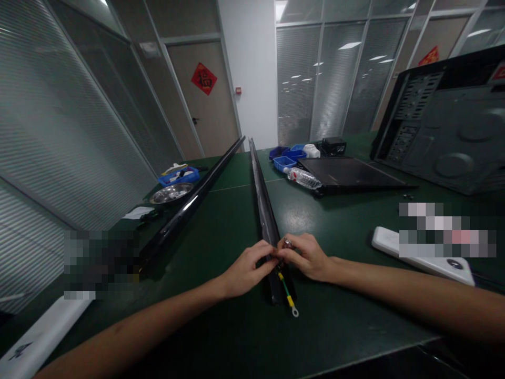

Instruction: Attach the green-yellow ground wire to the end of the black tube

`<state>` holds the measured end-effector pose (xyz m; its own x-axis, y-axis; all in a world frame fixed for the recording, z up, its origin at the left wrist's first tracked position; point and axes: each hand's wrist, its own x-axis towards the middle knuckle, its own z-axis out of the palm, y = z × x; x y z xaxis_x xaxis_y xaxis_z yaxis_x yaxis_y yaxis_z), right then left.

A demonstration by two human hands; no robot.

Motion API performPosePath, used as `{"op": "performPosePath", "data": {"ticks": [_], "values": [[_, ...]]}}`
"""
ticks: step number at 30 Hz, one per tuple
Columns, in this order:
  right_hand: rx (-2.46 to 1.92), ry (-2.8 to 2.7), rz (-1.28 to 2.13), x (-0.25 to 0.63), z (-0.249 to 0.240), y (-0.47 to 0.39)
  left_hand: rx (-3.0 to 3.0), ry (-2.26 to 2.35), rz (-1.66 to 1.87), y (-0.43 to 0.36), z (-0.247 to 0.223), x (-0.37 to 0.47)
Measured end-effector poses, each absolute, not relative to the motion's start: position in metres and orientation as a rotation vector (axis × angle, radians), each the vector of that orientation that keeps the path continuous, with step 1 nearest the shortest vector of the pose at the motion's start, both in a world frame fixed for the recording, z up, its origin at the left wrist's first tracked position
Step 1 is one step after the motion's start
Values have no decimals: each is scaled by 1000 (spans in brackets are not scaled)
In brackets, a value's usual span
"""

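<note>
A long black rail [265, 210] runs away from me down the middle of the green table. Over its near end, my left hand [252, 266] and my right hand [303, 256] meet fingertip to fingertip. Both are closed in a pinch, and the fingers hide whatever lies between them. From just below the fingertips, a yellow-green wire [287, 291] comes out along the rail, ending in a metal ring terminal [295, 311]. A small shiny metallic thing [288, 242] shows at my right index finger; I cannot tell what it is.
Another long black rail [197, 195] lies to the left, beside a metal dish [171, 193] and a blue tray [185, 176]. Blue bins [284, 163], a plastic bottle [303, 178] and a black panel [351, 172] sit back right. A large black metal case [450, 126] stands at right, behind a white device [422, 258].
</note>
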<state>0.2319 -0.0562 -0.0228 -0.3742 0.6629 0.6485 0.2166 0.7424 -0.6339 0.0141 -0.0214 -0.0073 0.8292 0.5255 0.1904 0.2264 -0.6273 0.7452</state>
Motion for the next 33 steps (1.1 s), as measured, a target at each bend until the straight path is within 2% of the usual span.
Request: {"op": "performPosePath", "data": {"ticks": [33], "values": [[-660,-2009,490,231,-15,-58,2295,565,498,-25,-1,15]]}}
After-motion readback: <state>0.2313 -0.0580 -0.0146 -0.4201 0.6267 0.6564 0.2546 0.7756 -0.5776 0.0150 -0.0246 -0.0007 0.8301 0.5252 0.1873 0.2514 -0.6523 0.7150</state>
